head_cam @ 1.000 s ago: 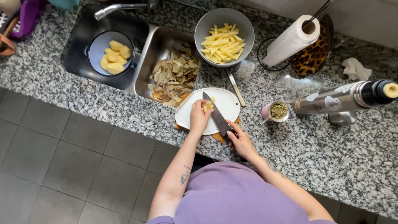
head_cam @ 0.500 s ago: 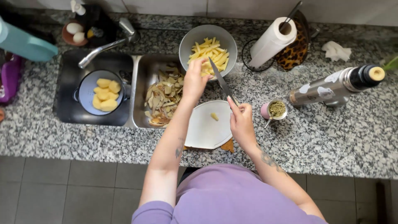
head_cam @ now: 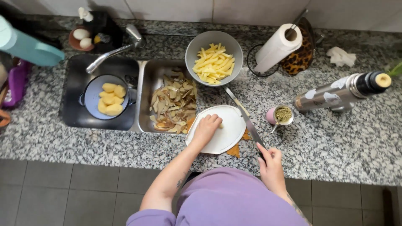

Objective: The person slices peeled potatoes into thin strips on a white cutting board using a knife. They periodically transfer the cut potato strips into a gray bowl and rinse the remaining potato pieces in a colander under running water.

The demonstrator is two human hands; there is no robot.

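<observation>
My left hand (head_cam: 206, 127) rests with curled fingers on a white cutting board (head_cam: 228, 136) at the counter's front, over a small potato piece that is mostly hidden. My right hand (head_cam: 271, 162) grips the handle of a long knife (head_cam: 249, 125), whose blade lies along the board's right edge, pointing away from me. Behind the board stands a grey bowl (head_cam: 196, 46) full of cut potato sticks (head_cam: 214, 63).
A sink (head_cam: 146, 96) to the left holds potato peels (head_cam: 173, 102); a pot (head_cam: 90, 92) with peeled potatoes sits in the darker basin. A paper towel roll (head_cam: 276, 48), a small cup of green herb (head_cam: 281, 115) and a metal flask (head_cam: 339, 94) stand to the right.
My left hand came back from the bowl of potato sticks down to the cutting board. My right hand drew the knife back toward the board's right edge.
</observation>
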